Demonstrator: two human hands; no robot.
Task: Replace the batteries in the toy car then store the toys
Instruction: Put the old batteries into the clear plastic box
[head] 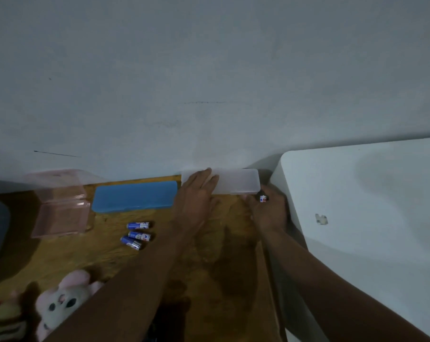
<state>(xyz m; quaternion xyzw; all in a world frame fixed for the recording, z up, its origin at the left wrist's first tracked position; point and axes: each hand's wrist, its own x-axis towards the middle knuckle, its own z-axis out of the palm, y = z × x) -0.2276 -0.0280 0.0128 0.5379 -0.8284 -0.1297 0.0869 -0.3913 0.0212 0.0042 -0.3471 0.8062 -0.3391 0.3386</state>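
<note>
**Both grips at the clear case by the wall**

Wooden bench [209, 255] against a pale blue-grey wall [209, 70]. Light dim, picture soft.

- Clear case [238, 183]: frosted, long and flat, lying at the back edge of the bench and touching the wall. Lid looks closed.
- Left grip [196, 193]: spread flat, fingers straight, laid over the left end of the clear case. Palm sits on the bench just in front of it.
- Right grip [268, 211]: curled, pinching a single battery [263, 198] just off the case's near right corner. Only the white end with red and blue lettering shows above the fingers.
- Loose batteries [137, 234]: three, blue and white, lying on the bench left of the left forearm, close together, well apart from the clear case.
- Blue case [135, 197]: closed, just left of the clear case, in front of the wall.
- Pink box [61, 206]: see-through, further left, lid standing open towards the wall.
- Plush bunny [63, 299]: pink and white, at the near left edge, partly under the left forearm. A striped soft toy [1, 317] lies beside it, cut off by the frame.
- White cabinet [357, 206]: stands hard against the bench's right side; the right grip is close to its corner.
</note>
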